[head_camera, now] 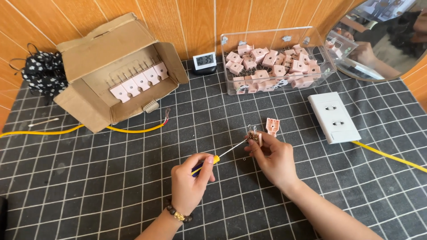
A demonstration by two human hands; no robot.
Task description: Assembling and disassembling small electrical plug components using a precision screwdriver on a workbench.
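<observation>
With the left hand point(189, 186) gripping the screwdriver point(218, 156) and the right hand's point(273, 158) fingers pinching the pink plug part point(255, 137) above the bench point(111, 186), an off-axis tip would likely slip off the screw.

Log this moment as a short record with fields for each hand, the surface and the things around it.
Left hand: grips a yellow-and-blue-handled screwdriver, tip at the part in the other hand
Right hand: fingers pinch a small pink plastic part with metal pins
Surface: black cloth with white grid lines
Near the right hand: loose pink plastic piece
Back right: clear plastic box of pink parts
Back left: open cardboard box holding a row of pink parts
Right: white double wall socket on a yellow cable
</observation>
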